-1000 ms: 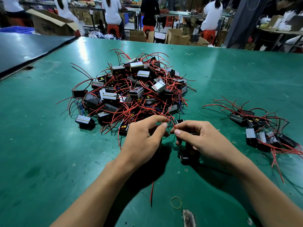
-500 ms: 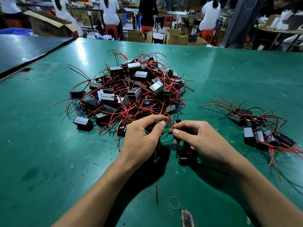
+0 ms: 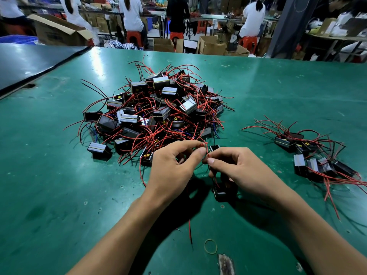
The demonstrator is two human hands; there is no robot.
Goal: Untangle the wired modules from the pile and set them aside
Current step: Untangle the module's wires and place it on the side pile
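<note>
A tangled pile of small black modules with red wires lies mid-table. At its near edge my left hand and my right hand meet, both pinching red wires between thumb and forefinger. A black module hangs or rests under my right hand, partly hidden by the fingers. A loose red wire end trails toward me below my left hand. A smaller group of separated modules lies at the right.
The green table carries a yellow rubber band and a worn patch near the front edge. A dark panel lies at the far left. Seated people, red stools and cardboard boxes stand beyond the far edge.
Both hands have stayed at the pile's near edge, fingertips drawing slightly closer on the red wires. The trailing red wire under my left hand has shifted a little.
</note>
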